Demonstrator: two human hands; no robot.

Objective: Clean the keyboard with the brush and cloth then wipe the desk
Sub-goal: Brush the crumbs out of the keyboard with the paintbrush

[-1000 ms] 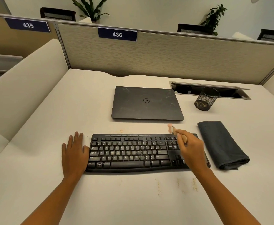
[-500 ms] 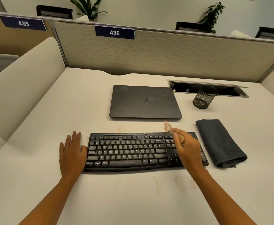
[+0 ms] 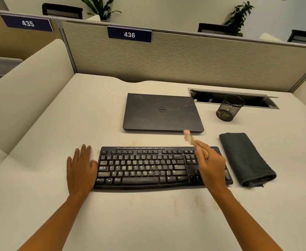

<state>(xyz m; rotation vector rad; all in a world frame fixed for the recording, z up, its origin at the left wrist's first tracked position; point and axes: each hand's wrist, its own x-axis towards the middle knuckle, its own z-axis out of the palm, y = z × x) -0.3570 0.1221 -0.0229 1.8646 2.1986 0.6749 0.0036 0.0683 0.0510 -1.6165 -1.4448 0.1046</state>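
Crumbs dot the tabletop (image 3: 39, 178). Left hand (image 3: 80, 166) lies flat, fingers spread, touching the keyboard (image 3: 145, 167). Right hand (image 3: 212, 166) grips the brush (image 3: 189, 137) above it.

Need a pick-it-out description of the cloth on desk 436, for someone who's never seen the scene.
Start at the black keyboard near the front of the pale desk. Just past its right end lies the cloth, folded into a long dark grey rectangle, nearer than the mesh pen cup. It is the only soft, fabric item there.

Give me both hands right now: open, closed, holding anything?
Left hand: open, flat on the desk beside the keyboard.
Right hand: closed on the brush, above the keyboard's right end.
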